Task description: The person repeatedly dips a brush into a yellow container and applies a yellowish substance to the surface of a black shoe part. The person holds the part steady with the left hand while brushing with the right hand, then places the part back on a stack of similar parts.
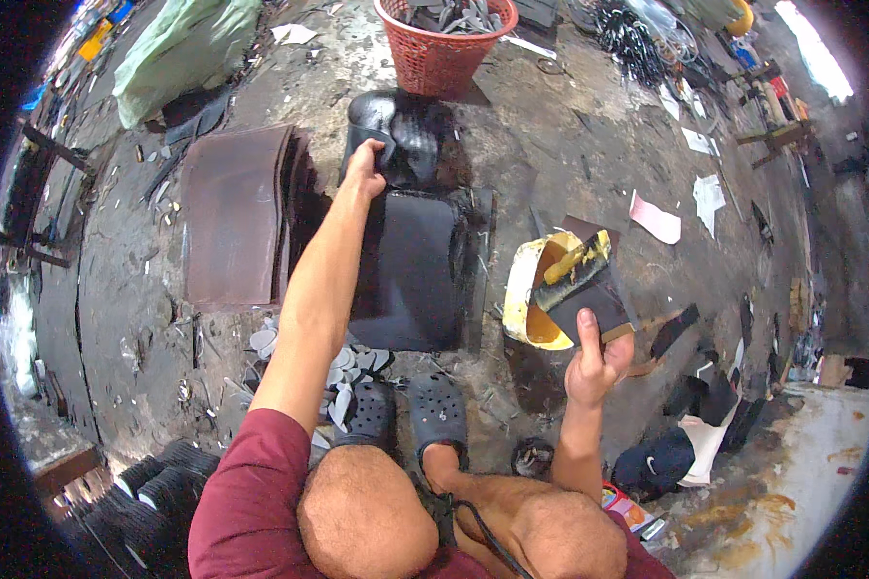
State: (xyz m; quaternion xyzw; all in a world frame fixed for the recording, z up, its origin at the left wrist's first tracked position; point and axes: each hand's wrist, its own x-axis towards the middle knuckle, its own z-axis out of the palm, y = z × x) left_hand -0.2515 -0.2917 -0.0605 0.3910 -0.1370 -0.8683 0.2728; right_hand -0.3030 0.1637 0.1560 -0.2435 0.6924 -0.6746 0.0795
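My left hand [365, 166] reaches forward with its fingers closed on the edge of a glossy black sheet [425, 135], which curls up at its far end. Nearer to me, a flat black sheet [407, 270] lies on the floor. On the right, my right hand [599, 362] grips a dark flat spreader [592, 294], thumb on top. Thick yellow glue [570, 262] coats the spreader's far edge. That edge is over the mouth of a white glue tub [521, 282], smeared yellow inside and on its rim. Part of the tub is hidden behind the spreader.
Brown sheets [234, 217] are stacked left of the black ones. A red basket [439, 53] of grey pieces stands at the far side. Loose grey cutouts [355, 372] lie by my dark clogs [438, 410]. A pale green sack [183, 58] is at far left, scraps [655, 217] at right.
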